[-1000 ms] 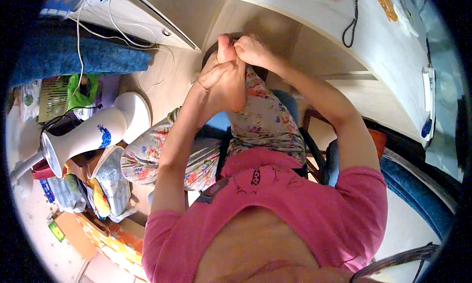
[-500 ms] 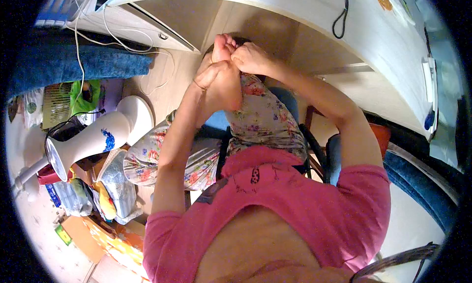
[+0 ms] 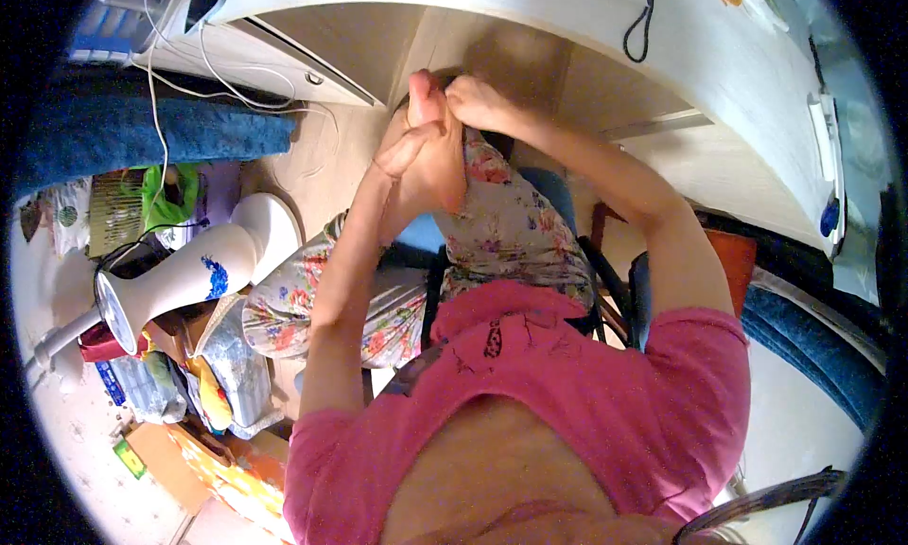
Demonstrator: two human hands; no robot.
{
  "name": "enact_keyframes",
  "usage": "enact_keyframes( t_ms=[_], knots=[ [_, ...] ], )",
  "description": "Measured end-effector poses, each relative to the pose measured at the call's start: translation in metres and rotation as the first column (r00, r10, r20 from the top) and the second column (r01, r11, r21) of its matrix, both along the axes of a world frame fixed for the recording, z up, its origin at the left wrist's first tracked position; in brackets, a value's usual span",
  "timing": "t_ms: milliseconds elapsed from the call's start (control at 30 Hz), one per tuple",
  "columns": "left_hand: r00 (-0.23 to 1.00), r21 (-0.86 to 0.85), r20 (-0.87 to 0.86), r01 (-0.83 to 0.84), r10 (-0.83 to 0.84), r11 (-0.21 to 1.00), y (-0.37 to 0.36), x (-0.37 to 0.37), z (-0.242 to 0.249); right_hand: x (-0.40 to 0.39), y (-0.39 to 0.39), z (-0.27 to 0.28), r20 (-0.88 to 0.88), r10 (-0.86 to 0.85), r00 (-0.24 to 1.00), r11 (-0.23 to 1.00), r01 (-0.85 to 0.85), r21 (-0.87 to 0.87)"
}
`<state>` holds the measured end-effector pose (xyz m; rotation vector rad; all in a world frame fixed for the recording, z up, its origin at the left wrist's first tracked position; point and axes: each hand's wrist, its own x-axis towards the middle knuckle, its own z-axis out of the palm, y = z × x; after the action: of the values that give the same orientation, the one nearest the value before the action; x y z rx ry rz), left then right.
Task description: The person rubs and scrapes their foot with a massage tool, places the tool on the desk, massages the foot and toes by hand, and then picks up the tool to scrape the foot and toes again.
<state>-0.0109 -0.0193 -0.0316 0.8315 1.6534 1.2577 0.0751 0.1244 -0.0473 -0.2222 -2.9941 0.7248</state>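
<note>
My bare foot (image 3: 443,171) rests raised across my other leg, sole facing up, with the big toe (image 3: 423,93) pointing away from me. Wrapped around the near side of the foot is my left hand (image 3: 412,149), its fingers bent over the sole. My right hand (image 3: 475,103) is closed at the far side of the foot, right by the smaller toes, which it mostly covers. What its fingertips pinch, if anything, is hidden. Floral trousers (image 3: 511,219) cover my legs.
A curved white desk (image 3: 530,1) arches ahead, above cabinet panels. A white stand with a blue pattern (image 3: 180,272) leans at left, among bags and packages (image 3: 236,365). White cables (image 3: 251,96) hang at upper left. Blue chair fabric (image 3: 804,346) shows at right.
My right hand has moved slightly up and now covers the smaller toes that showed earlier. The left hand keeps its hold on the foot. The view has shifted slightly.
</note>
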Motion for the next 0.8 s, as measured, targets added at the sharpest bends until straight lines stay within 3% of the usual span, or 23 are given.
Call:
enact_keyframes(
  t_ms=[33, 100, 200, 233, 300, 333, 367, 400, 433, 467, 533, 567, 600, 633, 667, 733, 800],
  knots=[
    [1.0, 0.018, -0.007, -0.028, 0.028, 0.999, -0.001, -0.002, -0.011, 0.004, -0.003, 0.001, 0.006, -0.027, 1.0, 0.997, 0.027, -0.075],
    [0.97, 0.187, 0.241, -0.057, 0.01, 0.981, 0.002, -0.006, -0.041, 0.013, -0.017, 0.019, 0.126, -0.043, 0.991, 0.989, 0.06, -0.135],
    [0.93, 0.43, 0.363, -0.118, -0.051, 0.895, 0.02, -0.02, -0.081, 0.02, -0.033, 0.013, -0.013, -0.103, 0.995, 0.989, 0.101, -0.104],
    [0.928, 0.469, 0.369, -0.128, -0.061, 0.874, 0.025, -0.023, -0.09, 0.014, -0.026, 0.007, 0.047, -0.058, 0.997, 0.972, 0.067, -0.225],
    [0.942, 0.286, 0.334, -0.059, -0.042, 0.956, 0.014, -0.021, -0.052, 0.01, -0.022, -0.003, -0.012, -0.163, 0.987, 0.924, 0.148, -0.354],
    [0.937, 0.075, 0.35, -0.05, 0.021, 0.996, 0.004, -0.011, -0.017, 0.013, -0.02, -0.003, -0.006, -0.193, 0.981, 0.844, 0.163, -0.511],
    [0.949, 0.104, 0.312, -0.074, 0.038, 0.992, 0.003, -0.007, -0.014, 0.012, -0.017, -0.019, 0.004, -0.239, 0.971, 0.715, 0.179, -0.676],
    [0.959, 0.135, 0.277, -0.101, 0.06, 0.986, 0.005, -0.007, -0.016, 0.014, -0.011, -0.027, -0.186, -0.139, 0.973, 0.586, -0.071, -0.807],
    [0.978, 0.149, 0.203, -0.072, 0.04, 0.986, 0.007, -0.009, -0.021, 0.016, -0.022, -0.019, 0.057, -0.31, 0.949, 0.06, 0.079, -0.995],
    [0.991, 0.148, 0.134, -0.046, 0.027, 0.988, 0.005, -0.011, -0.025, 0.018, -0.02, -0.01, 0.211, -0.271, 0.939, 0.017, 0.224, -0.975],
    [0.996, 0.126, 0.063, -0.064, 0.056, 0.99, 0.002, -0.005, -0.004, 0.016, -0.012, -0.024, 0.266, -0.166, 0.95, -0.089, 0.254, -0.963],
    [0.997, 0.151, 0.072, -0.043, 0.033, 0.988, 0.003, -0.008, -0.013, 0.013, -0.012, -0.035, 0.096, -0.244, 0.965, 0.304, 0.17, -0.937],
    [0.997, 0.176, 0.081, -0.022, 0.008, 0.984, 0.005, -0.011, -0.028, 0.01, -0.014, -0.047, -0.094, -0.247, 0.964, 0.652, 0.094, -0.752],
    [0.993, 0.222, 0.117, -0.023, -0.004, 0.975, 0.008, -0.016, -0.049, 0.008, -0.013, -0.051, -0.27, -0.173, 0.947, 0.898, 0.039, -0.438],
    [0.988, 0.267, 0.153, -0.024, -0.018, 0.963, 0.012, -0.02, -0.07, 0.014, -0.021, -0.01, -0.227, -0.066, 0.972, 0.919, -0.03, -0.394],
    [0.982, 0.338, 0.183, -0.024, -0.041, 0.941, 0.008, -0.011, -0.025, 0.011, -0.022, 0.003, 0.049, -0.096, 0.994, 0.958, 0.106, -0.266],
    [0.995, 0.261, 0.099, -0.006, -0.021, 0.965, 0.003, -0.01, -0.011, 0.003, -0.017, -0.001, 0.139, -0.168, 0.976, 0.939, 0.201, -0.28]
  ],
)
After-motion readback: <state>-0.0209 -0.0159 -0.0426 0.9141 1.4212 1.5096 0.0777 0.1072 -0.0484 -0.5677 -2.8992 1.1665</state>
